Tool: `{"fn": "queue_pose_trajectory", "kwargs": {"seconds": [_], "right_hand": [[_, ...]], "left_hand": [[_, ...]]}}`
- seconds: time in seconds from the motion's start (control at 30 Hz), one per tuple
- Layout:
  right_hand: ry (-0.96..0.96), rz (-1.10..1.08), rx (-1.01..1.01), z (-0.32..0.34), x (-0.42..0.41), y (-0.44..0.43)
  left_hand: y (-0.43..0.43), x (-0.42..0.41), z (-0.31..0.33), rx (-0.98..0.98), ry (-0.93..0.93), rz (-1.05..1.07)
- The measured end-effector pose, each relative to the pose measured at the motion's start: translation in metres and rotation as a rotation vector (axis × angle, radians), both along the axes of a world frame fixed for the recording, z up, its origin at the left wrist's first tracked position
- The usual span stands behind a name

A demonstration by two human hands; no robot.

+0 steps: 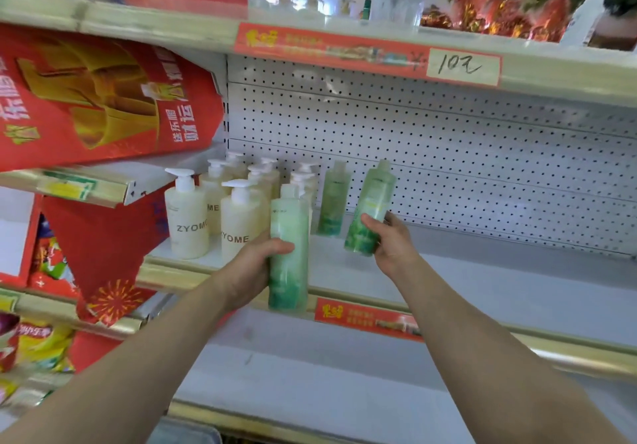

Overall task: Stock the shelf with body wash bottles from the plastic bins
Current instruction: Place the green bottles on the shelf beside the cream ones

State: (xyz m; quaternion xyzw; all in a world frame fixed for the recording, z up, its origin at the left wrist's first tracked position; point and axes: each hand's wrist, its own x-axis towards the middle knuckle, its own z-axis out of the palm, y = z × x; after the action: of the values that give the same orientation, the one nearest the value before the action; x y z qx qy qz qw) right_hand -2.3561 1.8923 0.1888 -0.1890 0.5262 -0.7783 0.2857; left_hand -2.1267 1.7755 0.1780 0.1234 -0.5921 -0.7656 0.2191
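Two bare arms reach up from the lower frame toward a half-empty shop shelf [482,281]. At centre, the left hand [253,267] is clamped round the middle of a green body wash bottle [289,250], held upright over the shelf's front lip, apparently so it can go down flat in the front row. Just right of it, the right hand [393,240] is closed on the base of a second green bottle [370,207], tilted with its cap toward the pegboard back panel [482,154], seemingly bound for a spot deeper in. Behind them a third green bottle [333,198] already stands upright near the back. Left of centre cluster cream pump bottles [188,216], about seven, though blur makes the rear ones uncertain. No plastic bin shows clearly.
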Motion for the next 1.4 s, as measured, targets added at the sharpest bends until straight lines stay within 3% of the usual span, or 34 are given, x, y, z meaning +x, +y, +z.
{"fn": "queue_pose_trajectory", "kwargs": {"seconds": [0.3, 0.97, 1.4], "right_hand": [[0.173, -0.088, 0.174, -0.023, -0.032, -0.007], [0.215, 0.020, 0.196, -0.046, -0.068, -0.022], [0.343, -0.092, 0.330, -0.040, -0.074, -0.038]], "left_hand": [[0.016, -0.013, -0.007, -0.171, -0.099, 0.093], [0.025, -0.036, -0.014, -0.053, -0.037, 0.127], [0.029, -0.033, -0.018, -0.051, -0.037, 0.145]]}}
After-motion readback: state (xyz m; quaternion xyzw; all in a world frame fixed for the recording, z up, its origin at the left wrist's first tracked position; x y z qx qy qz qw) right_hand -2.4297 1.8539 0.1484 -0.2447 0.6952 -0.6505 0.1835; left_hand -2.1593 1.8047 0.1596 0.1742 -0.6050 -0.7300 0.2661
